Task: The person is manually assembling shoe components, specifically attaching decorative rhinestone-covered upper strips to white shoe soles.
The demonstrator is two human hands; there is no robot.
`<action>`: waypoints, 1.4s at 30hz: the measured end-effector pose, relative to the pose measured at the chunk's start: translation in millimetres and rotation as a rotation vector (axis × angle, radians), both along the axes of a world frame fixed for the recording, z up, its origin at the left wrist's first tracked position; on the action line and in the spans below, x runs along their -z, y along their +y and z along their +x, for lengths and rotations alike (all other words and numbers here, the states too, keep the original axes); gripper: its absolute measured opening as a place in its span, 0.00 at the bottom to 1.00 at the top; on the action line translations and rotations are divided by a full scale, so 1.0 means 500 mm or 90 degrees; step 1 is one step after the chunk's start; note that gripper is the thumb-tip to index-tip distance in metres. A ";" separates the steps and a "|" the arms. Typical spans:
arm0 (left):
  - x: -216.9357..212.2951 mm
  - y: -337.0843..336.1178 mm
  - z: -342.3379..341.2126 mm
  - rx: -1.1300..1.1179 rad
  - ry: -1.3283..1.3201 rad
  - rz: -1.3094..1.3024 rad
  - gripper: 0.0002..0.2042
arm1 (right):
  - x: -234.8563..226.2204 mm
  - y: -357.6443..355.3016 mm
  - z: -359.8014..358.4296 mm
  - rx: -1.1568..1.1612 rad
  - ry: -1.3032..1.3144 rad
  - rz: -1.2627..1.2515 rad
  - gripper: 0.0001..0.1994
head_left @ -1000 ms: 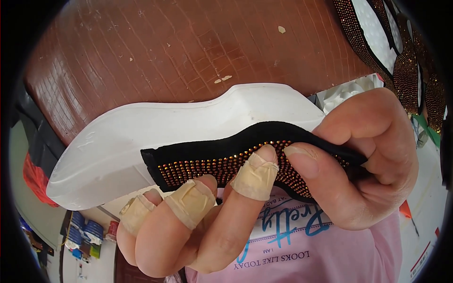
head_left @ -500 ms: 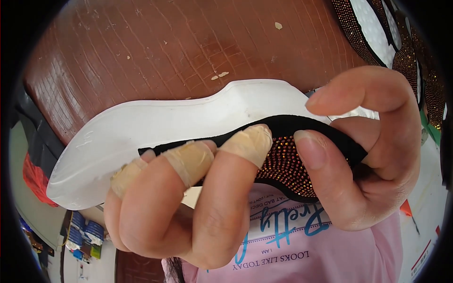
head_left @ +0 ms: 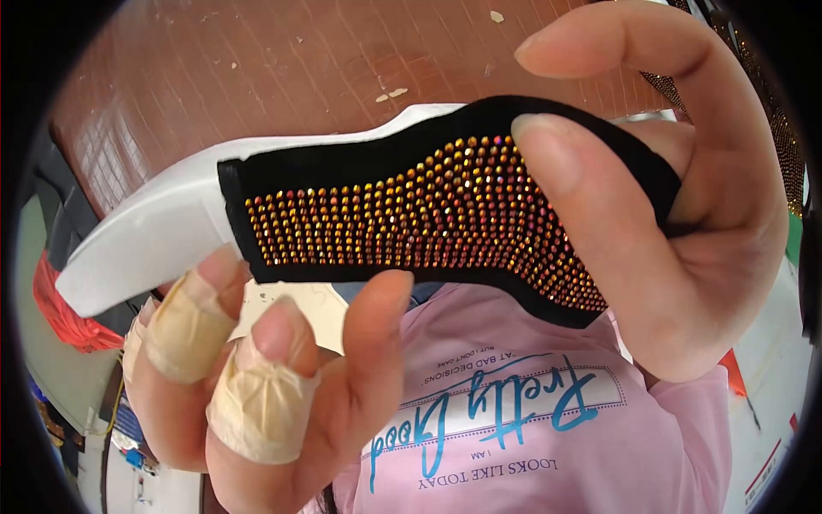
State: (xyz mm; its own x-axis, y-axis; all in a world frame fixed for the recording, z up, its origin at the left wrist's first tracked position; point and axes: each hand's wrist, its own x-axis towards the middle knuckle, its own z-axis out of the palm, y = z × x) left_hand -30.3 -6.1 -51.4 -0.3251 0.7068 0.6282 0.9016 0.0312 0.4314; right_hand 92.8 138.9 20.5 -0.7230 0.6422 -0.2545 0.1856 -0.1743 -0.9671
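My right hand grips a black shoe strap covered with rows of amber and red rhinestones. Its thumb presses on the studded face, another finger passes behind, and the forefinger arches free above. Behind the strap lies a white, curved, sole-shaped piece; whether the two are joined I cannot tell. Below the strap's lower left edge is my left hand, fingers bent and apart, with pale tape around several of them. One bare fingertip comes up to the strap's lower edge; I cannot tell if it touches.
A brown table with a crackled, leather-like top and pale flecks stretches behind. More rhinestone-studded straps lie at the far right. A red plastic bag sits at the left. My pink shirt fills the lower middle.
The strap has turned its studded face toward view and risen, now showing nearly all its rows. My left fingers have come off its face and dropped lower. More of the white piece is covered.
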 end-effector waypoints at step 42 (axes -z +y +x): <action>0.019 0.008 0.134 0.022 -1.103 0.258 0.11 | 0.016 -0.034 -0.049 0.052 -0.027 0.114 0.12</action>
State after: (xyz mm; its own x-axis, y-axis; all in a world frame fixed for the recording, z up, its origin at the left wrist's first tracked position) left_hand 36.8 -2.0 -61.0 -0.7305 0.6296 -0.2645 -0.5512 -0.3148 0.7727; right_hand 68.1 121.7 12.5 -0.6579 0.7359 -0.1599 0.2183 -0.0169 -0.9757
